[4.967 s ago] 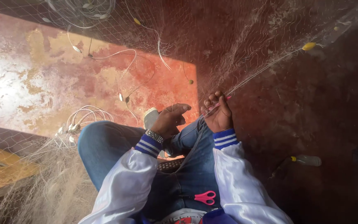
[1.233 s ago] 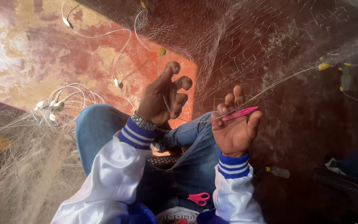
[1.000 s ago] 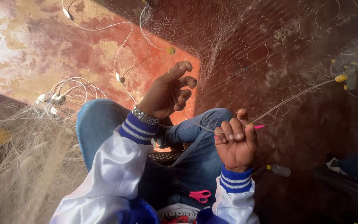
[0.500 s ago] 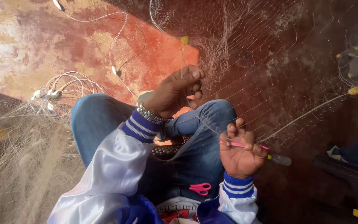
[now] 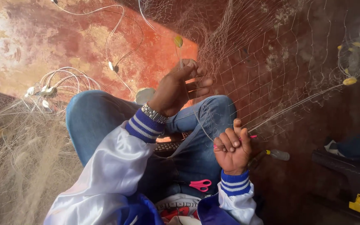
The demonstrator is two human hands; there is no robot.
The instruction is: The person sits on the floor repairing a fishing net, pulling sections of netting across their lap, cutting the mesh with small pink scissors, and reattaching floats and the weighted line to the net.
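My left hand (image 5: 179, 88) is up above my left knee (image 5: 213, 109), fingers pinched onto the mesh of the fishing net (image 5: 271, 62), so it is grasping a fold of netting right where the strands bunch together. A silver wristwatch (image 5: 153, 112) sits just below that hand, at the blue-and-white striped cuff (image 5: 141, 126).

My right hand (image 5: 232, 148) is lower, just right of the same knee, clenched into a fist around a thin pink netting needle (image 5: 251, 136); only its tip pokes out to the right of my fingers (image 5: 230, 139). A taut line (image 5: 296, 104) runs from that fist up and to the right toward a small yellow float (image 5: 349, 81).

The net itself spreads above and to the right of the knee, over the dark red floor (image 5: 296, 175), and more of it lies heaped far left of the knee (a pale, tangled pile) (image 5: 17, 158). A pair of pink scissors (image 5: 200, 184) rests on my lap, below the knee and just left of my right cuff. A small tool with a pale handle (image 5: 276, 155) lies on the floor right of my right hand. 1 yellow float (image 5: 178, 41) hangs in the mesh above my left hand.
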